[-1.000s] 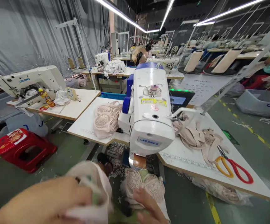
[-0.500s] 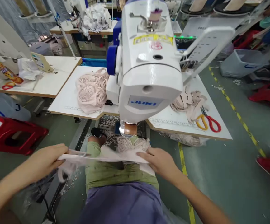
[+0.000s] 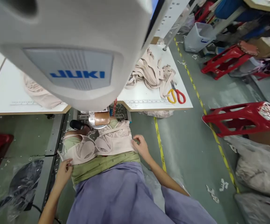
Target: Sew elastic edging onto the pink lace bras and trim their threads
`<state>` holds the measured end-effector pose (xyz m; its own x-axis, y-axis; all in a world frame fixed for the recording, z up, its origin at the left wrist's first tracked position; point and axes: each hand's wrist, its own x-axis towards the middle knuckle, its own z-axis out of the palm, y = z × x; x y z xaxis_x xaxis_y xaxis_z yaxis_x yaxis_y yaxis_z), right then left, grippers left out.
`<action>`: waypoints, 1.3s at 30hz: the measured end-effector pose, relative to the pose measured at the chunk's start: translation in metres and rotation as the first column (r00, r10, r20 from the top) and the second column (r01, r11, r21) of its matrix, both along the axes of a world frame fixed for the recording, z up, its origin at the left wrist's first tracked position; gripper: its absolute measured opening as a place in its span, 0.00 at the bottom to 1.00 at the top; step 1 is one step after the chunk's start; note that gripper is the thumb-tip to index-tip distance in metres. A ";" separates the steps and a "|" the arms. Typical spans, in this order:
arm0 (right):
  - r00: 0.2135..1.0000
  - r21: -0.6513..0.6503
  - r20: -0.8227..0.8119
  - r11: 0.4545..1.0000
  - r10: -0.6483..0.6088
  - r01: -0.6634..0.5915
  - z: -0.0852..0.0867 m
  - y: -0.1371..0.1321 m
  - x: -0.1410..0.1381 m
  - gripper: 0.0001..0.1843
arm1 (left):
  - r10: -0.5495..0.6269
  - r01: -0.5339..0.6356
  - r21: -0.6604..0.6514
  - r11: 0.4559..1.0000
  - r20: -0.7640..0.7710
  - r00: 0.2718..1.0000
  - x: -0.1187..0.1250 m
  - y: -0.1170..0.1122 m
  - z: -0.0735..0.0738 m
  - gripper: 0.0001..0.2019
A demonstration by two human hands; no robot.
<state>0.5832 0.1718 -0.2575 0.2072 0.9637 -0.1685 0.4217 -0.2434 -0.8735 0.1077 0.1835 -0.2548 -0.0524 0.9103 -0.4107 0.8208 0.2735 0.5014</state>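
Observation:
A pale pink bra [image 3: 116, 145] with lace and moulded cups lies spread across the lap, its cups facing up. At its left end, my left hand [image 3: 64, 172] pinches the edge of the band with curled fingers. My right hand [image 3: 140, 146] grips the other end, thumb and forefinger at the band's edge. Just beyond the bra is the lower end of a white sewing machine [image 3: 76, 74], with a coppery plate [image 3: 102, 118] at its base. The machine's needle area is hidden from here.
Beige straps [image 3: 149, 73] and red-and-yellow-handled scissors [image 3: 178, 95] lie on the white table [image 3: 149, 105] at right. A pink fabric pile [image 3: 41, 93] sits left, partly behind the machine head. Red stools [image 3: 239, 118] and plastic bags [image 3: 261, 171] stand on the floor at right.
The bra, held up and stretched between both hands before, now lies flat on the lap with its cups showing. The view has moved closer to the machine and turned right.

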 end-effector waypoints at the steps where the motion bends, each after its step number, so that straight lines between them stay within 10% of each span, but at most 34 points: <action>1: 0.997 -0.031 -0.029 0.997 -0.075 0.074 -0.006 0.003 0.001 0.20 | 0.041 -0.040 -0.017 0.999 0.001 0.999 -0.003 0.003 0.000 0.24; 7: 0.948 -0.157 -0.246 0.974 -0.200 0.165 -0.016 0.016 -0.001 0.22 | 0.190 -0.190 -0.021 0.982 -0.004 0.982 -0.002 0.023 0.007 0.26; 13: 0.866 -0.203 -0.454 0.971 -0.209 0.128 0.037 0.017 -0.017 0.23 | 0.130 -0.133 0.018 0.991 0.118 0.984 0.053 0.042 0.046 0.22; 18: 0.789 -0.236 -0.600 0.972 -0.133 -0.016 0.097 0.019 -0.046 0.22 | -0.180 0.102 0.208 0.973 0.401 0.898 0.144 0.058 0.117 0.15; 22: 0.733 -0.184 -0.680 0.965 0.013 -0.187 0.138 0.026 -0.065 0.19 | -0.552 0.354 0.436 0.827 0.513 0.657 0.194 0.075 0.166 0.18; 26: 0.758 -0.098 -0.617 0.935 0.213 -0.342 0.165 0.035 -0.073 0.15 | -0.654 0.631 0.263 0.730 0.540 0.531 0.200 0.095 0.194 0.15; 31: 0.860 -0.047 -0.377 0.920 0.345 -0.389 0.178 0.043 -0.080 0.08 | -0.501 0.696 -0.005 0.718 0.691 0.521 0.183 0.099 0.192 0.16; 39: 0.880 0.371 -0.058 0.828 0.471 -0.419 0.168 0.045 -0.090 0.09 | 0.112 0.480 -0.292 0.827 0.923 0.369 0.174 0.075 0.161 0.15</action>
<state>0.4928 0.2165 -0.0894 -0.2594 0.9470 0.1895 0.2783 0.2611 -0.9243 0.2813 0.2585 -0.0934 0.7444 0.5211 -0.4175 0.0348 0.5942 0.8036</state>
